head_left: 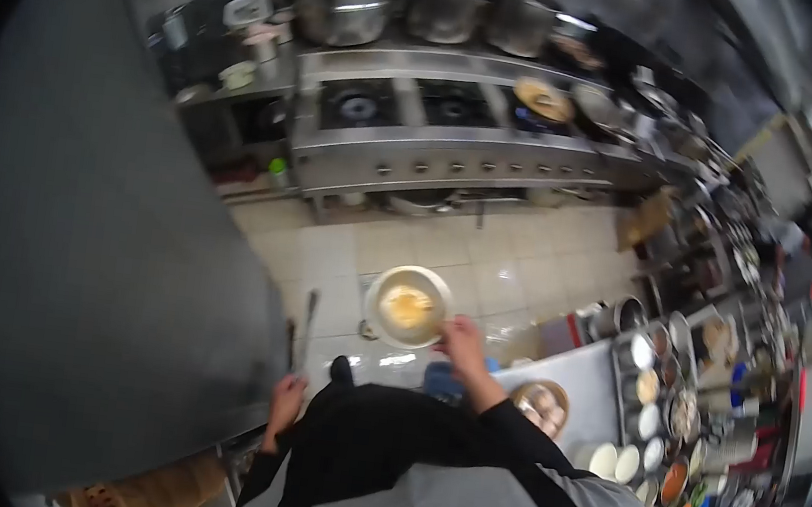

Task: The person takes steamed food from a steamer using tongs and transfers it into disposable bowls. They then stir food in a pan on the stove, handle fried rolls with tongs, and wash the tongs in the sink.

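Observation:
A round metal bowl is held over the tiled floor, with my right hand gripping its rim on the right side. Inside lies a yellow and whitish food, too blurred to name. My left hand is lower and further left, its fingers closed round a long thin utensil that points upward. That utensil stays apart from the bowl, and its kind is hard to make out.
A steel stove runs along the far side, with large pots behind and a pan on one burner. A big grey surface fills the left. To the right, a counter holds several food containers; a person is further back.

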`<state>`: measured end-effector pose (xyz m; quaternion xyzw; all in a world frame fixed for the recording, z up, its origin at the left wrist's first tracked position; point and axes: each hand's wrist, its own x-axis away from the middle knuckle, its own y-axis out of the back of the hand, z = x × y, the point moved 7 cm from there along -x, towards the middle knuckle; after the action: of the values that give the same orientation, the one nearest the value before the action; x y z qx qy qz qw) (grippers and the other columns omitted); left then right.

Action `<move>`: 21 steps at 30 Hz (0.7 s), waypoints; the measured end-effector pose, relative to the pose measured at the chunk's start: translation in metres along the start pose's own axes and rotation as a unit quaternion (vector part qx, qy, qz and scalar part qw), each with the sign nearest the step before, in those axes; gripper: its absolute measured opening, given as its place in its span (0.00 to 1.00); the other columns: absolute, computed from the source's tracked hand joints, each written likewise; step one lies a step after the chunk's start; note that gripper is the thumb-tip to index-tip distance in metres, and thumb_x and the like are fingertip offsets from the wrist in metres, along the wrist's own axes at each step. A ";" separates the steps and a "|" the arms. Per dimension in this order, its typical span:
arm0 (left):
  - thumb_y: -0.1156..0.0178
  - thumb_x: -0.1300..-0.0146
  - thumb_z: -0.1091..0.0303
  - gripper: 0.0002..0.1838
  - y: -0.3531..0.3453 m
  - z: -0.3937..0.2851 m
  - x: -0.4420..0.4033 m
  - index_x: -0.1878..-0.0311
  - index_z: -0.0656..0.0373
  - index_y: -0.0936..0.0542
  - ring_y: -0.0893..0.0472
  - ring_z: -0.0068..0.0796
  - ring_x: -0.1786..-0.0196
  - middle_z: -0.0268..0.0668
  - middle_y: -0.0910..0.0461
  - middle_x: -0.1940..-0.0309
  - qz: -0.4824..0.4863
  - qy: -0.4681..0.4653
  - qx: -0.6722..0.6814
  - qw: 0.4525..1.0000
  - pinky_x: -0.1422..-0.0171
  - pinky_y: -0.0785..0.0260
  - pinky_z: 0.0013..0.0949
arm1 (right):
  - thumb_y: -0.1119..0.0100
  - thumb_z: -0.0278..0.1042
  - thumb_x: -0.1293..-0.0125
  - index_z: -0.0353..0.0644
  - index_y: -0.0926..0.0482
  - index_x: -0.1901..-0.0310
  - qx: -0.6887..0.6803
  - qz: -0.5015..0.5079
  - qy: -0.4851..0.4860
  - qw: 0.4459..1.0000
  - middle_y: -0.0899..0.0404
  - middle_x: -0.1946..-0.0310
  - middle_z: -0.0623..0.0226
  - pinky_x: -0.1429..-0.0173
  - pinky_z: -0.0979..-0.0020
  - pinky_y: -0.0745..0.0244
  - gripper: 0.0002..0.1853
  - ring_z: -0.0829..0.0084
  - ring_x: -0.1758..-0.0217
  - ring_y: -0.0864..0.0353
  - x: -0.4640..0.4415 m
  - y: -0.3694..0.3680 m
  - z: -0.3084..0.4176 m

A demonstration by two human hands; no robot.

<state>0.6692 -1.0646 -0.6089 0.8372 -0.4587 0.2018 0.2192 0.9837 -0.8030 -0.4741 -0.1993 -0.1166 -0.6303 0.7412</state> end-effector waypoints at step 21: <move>0.39 0.36 0.69 0.12 0.023 -0.331 -0.210 0.69 0.67 0.29 0.29 0.40 0.63 0.44 0.31 0.69 -0.365 -0.147 -0.007 0.919 0.58 0.37 0.36 | 0.42 0.32 0.37 0.41 0.25 0.74 0.173 0.353 0.026 0.919 0.27 0.80 0.68 0.79 0.71 0.29 0.09 0.74 0.81 0.27 -0.520 -0.477 0.108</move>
<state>0.4995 -0.7505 -0.4451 0.9651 -0.1496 -0.0208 0.2139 0.4317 -0.3538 -0.5273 -0.0798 -0.1264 -0.3027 0.9413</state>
